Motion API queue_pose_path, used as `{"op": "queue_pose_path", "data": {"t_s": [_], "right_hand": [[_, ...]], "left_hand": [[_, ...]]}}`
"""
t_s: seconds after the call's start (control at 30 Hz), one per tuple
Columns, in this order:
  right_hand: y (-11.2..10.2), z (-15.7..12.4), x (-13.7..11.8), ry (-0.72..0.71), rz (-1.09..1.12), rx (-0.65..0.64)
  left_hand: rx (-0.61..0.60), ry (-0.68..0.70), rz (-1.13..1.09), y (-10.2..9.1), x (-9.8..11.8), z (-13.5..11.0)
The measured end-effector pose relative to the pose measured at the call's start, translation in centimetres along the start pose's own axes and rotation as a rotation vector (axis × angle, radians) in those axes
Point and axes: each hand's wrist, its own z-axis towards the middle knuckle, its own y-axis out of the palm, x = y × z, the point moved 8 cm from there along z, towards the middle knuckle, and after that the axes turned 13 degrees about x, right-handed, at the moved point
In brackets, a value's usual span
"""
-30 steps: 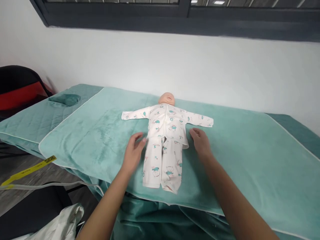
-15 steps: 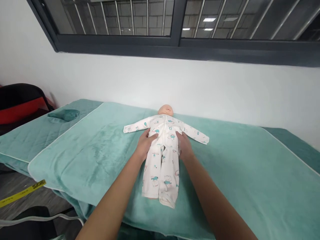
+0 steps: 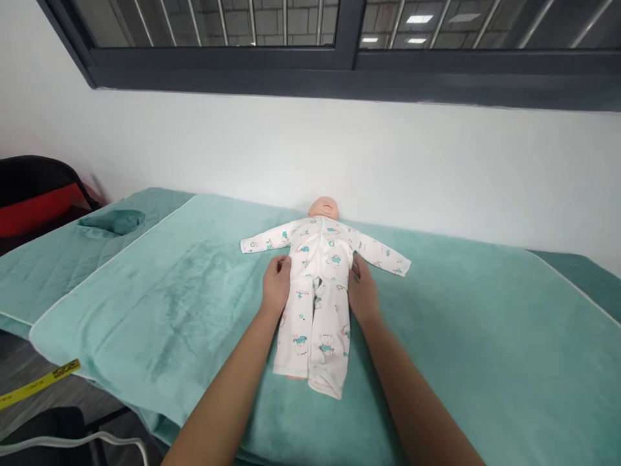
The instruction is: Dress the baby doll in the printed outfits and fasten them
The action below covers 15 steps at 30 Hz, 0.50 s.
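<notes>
A baby doll (image 3: 323, 207) lies on its back, its arms spread out to both sides. It is dressed in a white baby shirt (image 3: 317, 249) and matching trousers (image 3: 303, 330), both with a teal animal print. My left hand (image 3: 277, 285) is closed at the shirt's left side near the waist, its fingers curled against the cloth. On the opposite side my right hand (image 3: 363, 291) is closed in the same way at the shirt's edge. The fingertips of both hands are partly hidden by the cloth and the doll's body.
The doll lies on a teal plush cover (image 3: 160, 310) over a bed. A face hole (image 3: 114, 222) is at the bed's left end. Behind stand a white wall (image 3: 436, 168) and a dark window frame (image 3: 291, 79). A red and black chair (image 3: 41, 207) is at left, a pale cable (image 3: 72, 442) below.
My thumbs have come off the shirt's front, and both hands have slid to the doll's sides, fingers curling in. The doll stays in place while the camera view shifts slightly.
</notes>
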Motion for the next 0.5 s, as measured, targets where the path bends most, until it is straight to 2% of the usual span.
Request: {"op": "queue_pose_path", "data": {"t_s": [0.1,0.2,0.3,0.4,0.5], "right_hand": [[-0.2,-2.4,-1.3,-0.198,-0.183,-0.130],[-0.8,-5.2,-1.9,-0.320,-0.303,-0.275],[-2.8,-7.7,-2.1,-0.402,-0.348,-0.268],[-5.3,-10.4,-1.5,-0.455,-0.393,-0.202],[-7.5,-12.9,-1.0,-0.508,-0.406,-0.146]], "left_hand": [[0.062,0.009,-0.013,-1.1,-0.1,-0.1],[0.113,0.024,-0.049,-2.0,0.2,-0.2],[0.128,0.035,-0.059,-3.1,1.0,-1.0],[0.104,0.035,-0.047,-4.8,1.8,-4.0],[0.057,0.022,-0.006,-7.8,1.6,-10.0]]}}
